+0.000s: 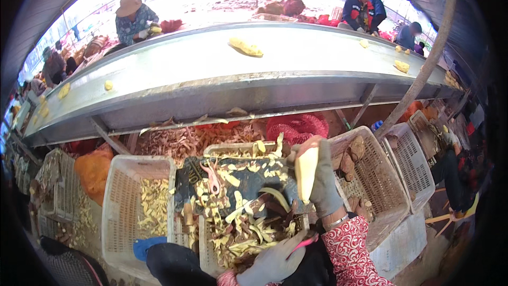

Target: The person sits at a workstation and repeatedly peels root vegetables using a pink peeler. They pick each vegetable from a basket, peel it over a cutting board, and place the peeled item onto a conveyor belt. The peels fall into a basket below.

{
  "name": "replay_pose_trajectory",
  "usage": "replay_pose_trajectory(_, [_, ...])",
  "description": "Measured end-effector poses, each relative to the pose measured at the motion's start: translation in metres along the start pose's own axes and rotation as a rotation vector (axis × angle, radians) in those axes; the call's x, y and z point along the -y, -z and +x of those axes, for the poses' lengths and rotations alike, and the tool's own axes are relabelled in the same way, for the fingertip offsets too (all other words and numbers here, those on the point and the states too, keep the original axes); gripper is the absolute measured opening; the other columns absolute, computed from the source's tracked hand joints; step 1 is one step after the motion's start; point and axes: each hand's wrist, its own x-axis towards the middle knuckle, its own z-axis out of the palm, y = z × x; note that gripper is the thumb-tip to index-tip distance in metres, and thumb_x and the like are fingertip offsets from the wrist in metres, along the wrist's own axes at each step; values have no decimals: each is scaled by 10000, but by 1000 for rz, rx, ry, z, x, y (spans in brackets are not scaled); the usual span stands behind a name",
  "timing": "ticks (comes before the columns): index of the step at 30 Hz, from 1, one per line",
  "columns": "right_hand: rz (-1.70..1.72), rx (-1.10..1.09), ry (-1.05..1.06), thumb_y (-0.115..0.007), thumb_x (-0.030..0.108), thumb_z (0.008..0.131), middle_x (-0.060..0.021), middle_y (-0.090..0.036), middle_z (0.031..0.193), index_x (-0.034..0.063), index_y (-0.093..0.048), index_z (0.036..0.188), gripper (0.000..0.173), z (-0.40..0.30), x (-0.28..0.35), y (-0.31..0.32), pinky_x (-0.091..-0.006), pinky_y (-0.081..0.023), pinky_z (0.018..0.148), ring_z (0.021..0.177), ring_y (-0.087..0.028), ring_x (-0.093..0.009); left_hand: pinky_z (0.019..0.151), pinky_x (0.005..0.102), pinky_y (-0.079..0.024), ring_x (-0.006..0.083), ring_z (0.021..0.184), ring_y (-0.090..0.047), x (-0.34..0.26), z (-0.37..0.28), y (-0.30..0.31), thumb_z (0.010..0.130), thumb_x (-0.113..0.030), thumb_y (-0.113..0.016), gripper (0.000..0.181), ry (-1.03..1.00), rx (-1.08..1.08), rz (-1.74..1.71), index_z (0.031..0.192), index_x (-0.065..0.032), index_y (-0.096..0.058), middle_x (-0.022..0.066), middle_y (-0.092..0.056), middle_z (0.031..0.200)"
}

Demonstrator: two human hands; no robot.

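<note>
My right hand [326, 184], in a grey glove, grips a long root tuber [307, 171] that looks like a sweet potato. Pale yellow flesh shows along most of it, with reddish skin at the top end. Lower down, my gloved left hand [274, 260] is closed around the pink handle of a tool [304, 242], apart from the tuber; its working end is hidden. Peel strips [242, 232] fill the crate [204, 238] before me. Behind them a dark board [246, 171] carries scraps and a pink peeler [212, 178].
A crate of unpeeled tubers [391, 190] stands right, and one with pale pieces [115, 206] left. Beyond runs a metal conveyor [178, 63] with several peeled tubers [246, 46]. A slanting pole [424, 71] rises at right. People [135, 20] work across and beside the conveyor.
</note>
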Motion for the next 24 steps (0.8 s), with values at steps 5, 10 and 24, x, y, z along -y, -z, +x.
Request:
replay_pose_trajectory(5, [31, 82, -373, -456, 683, 985, -66, -654, 955, 67, -623, 1124, 653, -28, -15, 1, -311, -569, 700, 768, -660, -177, 557, 396, -513, 247, 742, -653, -36, 8, 113, 932, -120, -624, 644, -328, -392, 606, 1543, -163, -424, 88, -637, 858])
replay_pose_trajectory(10, [-298, 207, -699, -361, 519, 1095, -9, -597, 986, 79, -575, 1137, 492, -68, -17, -18, -247, -498, 789, 832, -568, -108, 567, 351, -480, 176, 702, -587, 17, 42, 206, 881, -175, -688, 539, -113, -182, 1246, 1398, -220, -542, 9, -533, 748])
replay_pose_trajectory(24, [-196, 243, -1171, -392, 555, 1071, -74, -673, 957, 108, -613, 1140, 503, -82, -41, -26, -282, -535, 666, 797, -666, -167, 539, 375, -516, 190, 665, -607, 80, -3, 186, 857, -133, -685, 455, -536, -201, 969, 1291, -271, -673, 12, -556, 769])
